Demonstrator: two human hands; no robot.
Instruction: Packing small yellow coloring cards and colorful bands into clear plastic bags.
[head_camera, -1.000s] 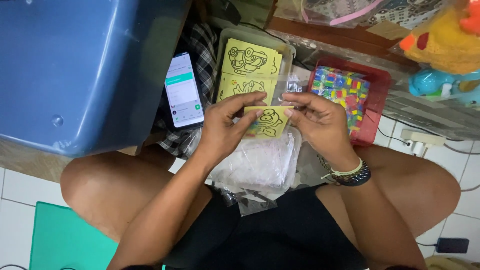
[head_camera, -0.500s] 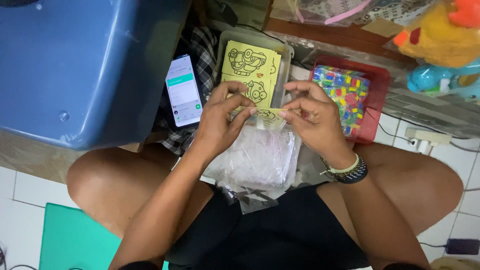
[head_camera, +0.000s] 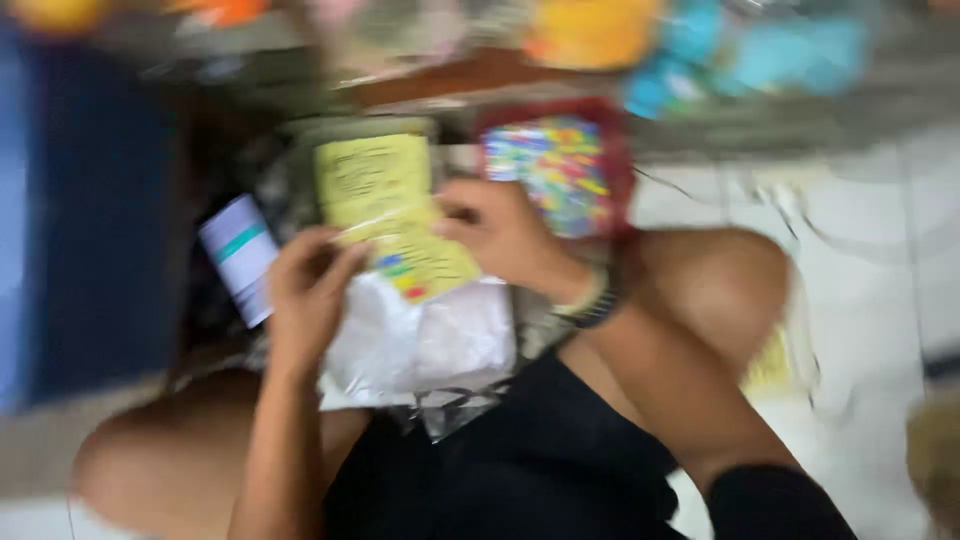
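The whole view is smeared with motion blur now, where half a second ago it was sharp, and everything sits shifted: the big blue plastic tub (head_camera: 70, 210) that filled the upper left of the frame has slid to the far left edge, and more white tiled floor (head_camera: 860, 260) shows at the right. The person's bare knees frame the lower half, with black shorts between them.

In the lap, at centre, lies a crumpled clear plastic bag (head_camera: 420, 340), much as before. Above it the red square tray of multicoloured small pieces (head_camera: 560, 170) now stands in the upper middle rather than the upper right.

The yellow printed card sheet (head_camera: 395, 215) lies between the two hands in the middle of the frame, tilted, its lower end with coloured patches over the bag. Earlier its drawn outlines could be read; now they are a blur. The left hand (head_camera: 305, 290) is closed on the card's lower left edge with fingers curled. The right hand (head_camera: 500, 235), wearing a dark wristband (head_camera: 600, 300), pinches the card's right edge.

Left of the left hand, a white smartphone with a lit screen (head_camera: 240, 260) lies tilted against dark checked cloth.
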